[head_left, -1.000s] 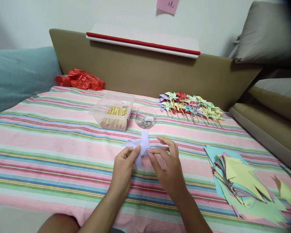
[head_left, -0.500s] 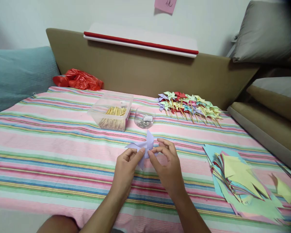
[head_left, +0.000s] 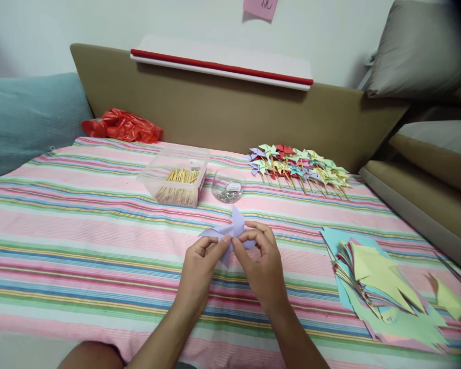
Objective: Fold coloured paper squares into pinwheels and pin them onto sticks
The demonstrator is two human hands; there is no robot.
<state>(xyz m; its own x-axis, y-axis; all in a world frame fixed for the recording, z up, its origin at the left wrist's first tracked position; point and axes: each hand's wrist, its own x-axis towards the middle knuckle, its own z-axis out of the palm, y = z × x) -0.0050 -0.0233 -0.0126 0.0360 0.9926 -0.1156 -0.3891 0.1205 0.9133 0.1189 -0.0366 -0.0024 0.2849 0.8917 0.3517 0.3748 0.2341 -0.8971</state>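
A lilac paper pinwheel (head_left: pixel 230 231) is held just above the striped cloth (head_left: pixel 80 225), in the middle of the view. My left hand (head_left: pixel 200 269) pinches its centre from the left with thumb and forefinger. My right hand (head_left: pixel 259 264) is closed on it from the right, fingers curled over the folded flaps. Behind the hands stand a clear plastic box of wooden sticks (head_left: pixel 176 177) and a small clear bowl of metal pins (head_left: pixel 227 188).
A row of finished coloured pinwheels on sticks (head_left: pixel 299 168) lies at the back right. A stack of cut coloured paper (head_left: pixel 384 289) lies at the right. A red plastic bag (head_left: pixel 121 125) sits at the back left, by a brown headboard (head_left: pixel 230 115) and a teal cushion (head_left: pixel 26 118).
My right hand has moved in from open fingers beside the pinwheel to a closed grip on its flaps. The pinwheel has turned slightly. My left hand has kept its pinch.
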